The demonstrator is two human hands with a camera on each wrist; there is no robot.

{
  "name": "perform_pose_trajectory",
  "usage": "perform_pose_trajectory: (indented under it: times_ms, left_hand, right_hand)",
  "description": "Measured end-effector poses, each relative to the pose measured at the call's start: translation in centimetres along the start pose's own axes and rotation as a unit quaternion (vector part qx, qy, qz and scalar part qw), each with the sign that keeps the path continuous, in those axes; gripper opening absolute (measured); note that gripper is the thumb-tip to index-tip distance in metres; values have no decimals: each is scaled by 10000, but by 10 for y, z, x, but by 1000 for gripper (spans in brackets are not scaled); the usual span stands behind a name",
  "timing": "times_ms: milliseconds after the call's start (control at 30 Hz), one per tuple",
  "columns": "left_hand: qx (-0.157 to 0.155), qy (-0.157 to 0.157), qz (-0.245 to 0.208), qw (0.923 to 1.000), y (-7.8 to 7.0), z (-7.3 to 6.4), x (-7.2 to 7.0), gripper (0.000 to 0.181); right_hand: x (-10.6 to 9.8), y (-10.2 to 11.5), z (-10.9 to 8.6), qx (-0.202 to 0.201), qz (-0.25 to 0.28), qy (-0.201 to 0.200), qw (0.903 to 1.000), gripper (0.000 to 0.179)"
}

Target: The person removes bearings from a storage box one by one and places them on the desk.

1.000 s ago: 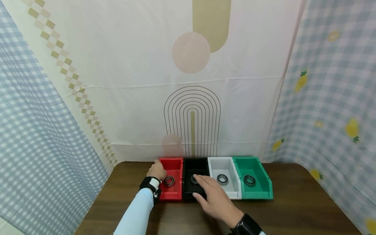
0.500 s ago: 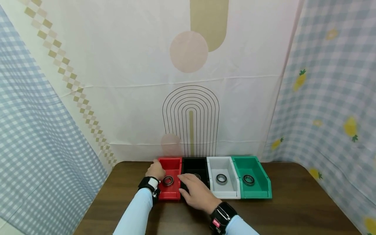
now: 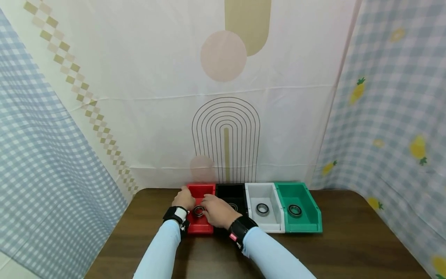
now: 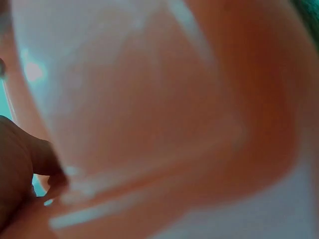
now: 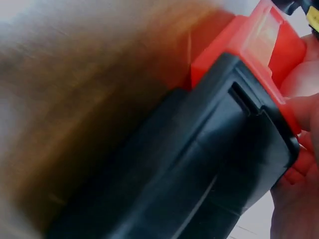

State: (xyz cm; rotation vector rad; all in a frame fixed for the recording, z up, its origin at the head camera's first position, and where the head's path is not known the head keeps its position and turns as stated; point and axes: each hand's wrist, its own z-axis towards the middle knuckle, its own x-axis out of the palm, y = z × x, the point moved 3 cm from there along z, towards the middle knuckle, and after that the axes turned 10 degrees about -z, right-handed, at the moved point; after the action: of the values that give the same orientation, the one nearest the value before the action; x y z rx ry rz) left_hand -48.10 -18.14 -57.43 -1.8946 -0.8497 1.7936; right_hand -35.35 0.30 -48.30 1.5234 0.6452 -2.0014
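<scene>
A ring-shaped bearing lies in the red bin, at the left end of a row. My left hand grips the red bin's left wall, fingers curled over its edge. The left wrist view is filled with blurred red plastic, with part of the hand at lower left. My right hand reaches across the black bin into the red bin, its fingertips beside the bearing. In the right wrist view, its fingers are right at the red rim.
Right of the black bin stand a white bin and a green bin, each with a bearing in it. The black bin's bearing is partly covered by my right hand. The bins stand on a brown wooden table, before a patterned cloth.
My right hand has moved left, from over the black bin to over the red bin beside its bearing. My left hand has stayed at the red bin's left wall.
</scene>
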Motion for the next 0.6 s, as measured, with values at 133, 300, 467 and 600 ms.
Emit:
perform_pose_trajectory:
  times_ms: [133,300,467,600]
  left_hand:
    - [159,60,2,9999,4,12,7,46]
    - [160,13,-78,9998,-12,-5,-1,45]
    - [38,67,-83,9999,-13,-12,-8,47]
    - [78,62,-95,9999,-17,-18,-10,47]
  right_hand:
    - [5,0,12,-145,-605,240,9978,8]
    - [15,5,19,-161,-1311,613,9893,5]
    - [17,11,24,-27,-1387,663,9881,6]
    - [17,15,21,101,-1593,511,9859,13]
